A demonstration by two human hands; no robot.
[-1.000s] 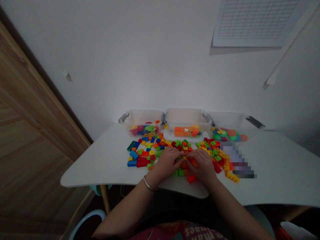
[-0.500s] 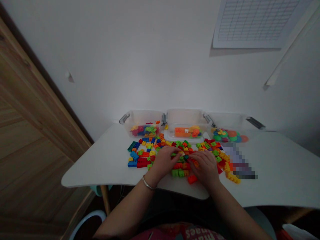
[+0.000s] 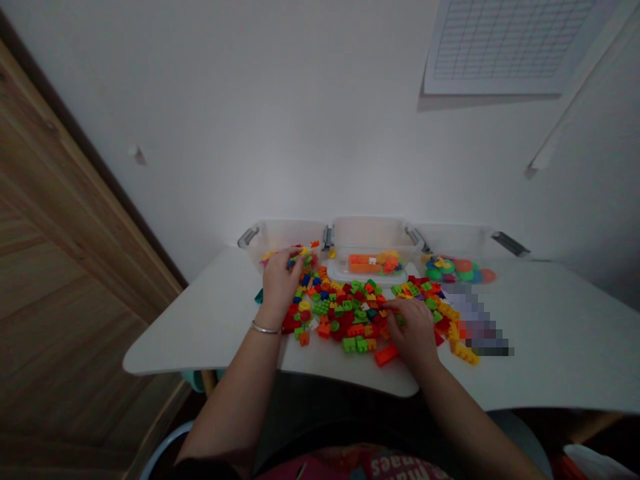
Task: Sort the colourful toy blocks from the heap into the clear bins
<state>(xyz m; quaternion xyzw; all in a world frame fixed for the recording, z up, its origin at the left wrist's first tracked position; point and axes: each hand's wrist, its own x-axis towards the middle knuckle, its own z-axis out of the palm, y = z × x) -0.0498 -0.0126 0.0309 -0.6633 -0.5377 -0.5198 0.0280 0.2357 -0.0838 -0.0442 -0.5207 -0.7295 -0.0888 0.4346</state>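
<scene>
My left hand (image 3: 281,283), with a bracelet at the wrist, reaches over the front of the left clear plastic bin (image 3: 265,230). Its thumb and fingertips are curled together at the bin's colourful pieces. Whatever they pinch, if anything, is too small to make out. Over the right part of a pile of toy building blocks (image 3: 345,307) is my right hand (image 3: 414,330), fingers bent and thumb apart, with no block visible in it. A long red-orange block (image 3: 387,355) lies just left of this hand. Beyond the fingertips sits a dark green block (image 3: 372,313).
A middle clear bin (image 3: 370,230) holds orange and yellow pieces, and a right clear bin (image 3: 457,240) holds round coloured ones. A white lid (image 3: 345,275) lies before the middle bin. Yellow blocks (image 3: 465,353) lie at right, by a blurred-out patch. The white table (image 3: 200,333) meets a wall.
My left hand has moved left and away from me, from the middle of the block pile to the left bin. My right hand stays over the pile, its fingers now more apart.
</scene>
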